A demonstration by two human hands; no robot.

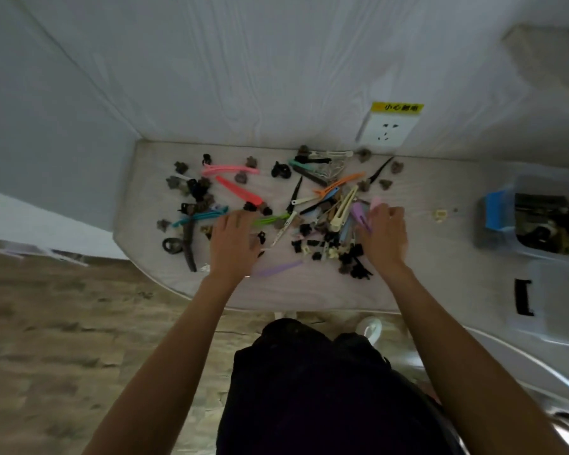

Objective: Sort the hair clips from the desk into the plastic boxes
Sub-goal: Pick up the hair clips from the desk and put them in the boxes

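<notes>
- We have both hands down in the spread of hair clips [312, 208] on the desk [309, 290], and most of the sorting looks undone.
- Our right hand [383, 236] sits at the pile's right edge, fingers curled around what seem to be a lilac clip [358, 213] and a pink clip [376, 202]; motion blur leaves the grip uncertain.
- Our left hand [232, 239] lies left of the pile's centre, fingers spread and loose, beside a green clip [270, 220]; we cannot tell if it pins anything.
- To do this step well, we should lift one kind at a time and shake tangled neighbours free before carrying.
- The clear plastic box [546, 218] with the blue latch, right of the pile, already holds dark clips; a second clear box [552, 290] sits right of the pile too, nearer us.
- Bare desk between pile and boxes gives an open carrying lane.
- A purple clip [278, 268] lies near the front edge, so a careless sweep could knock it off.
</notes>
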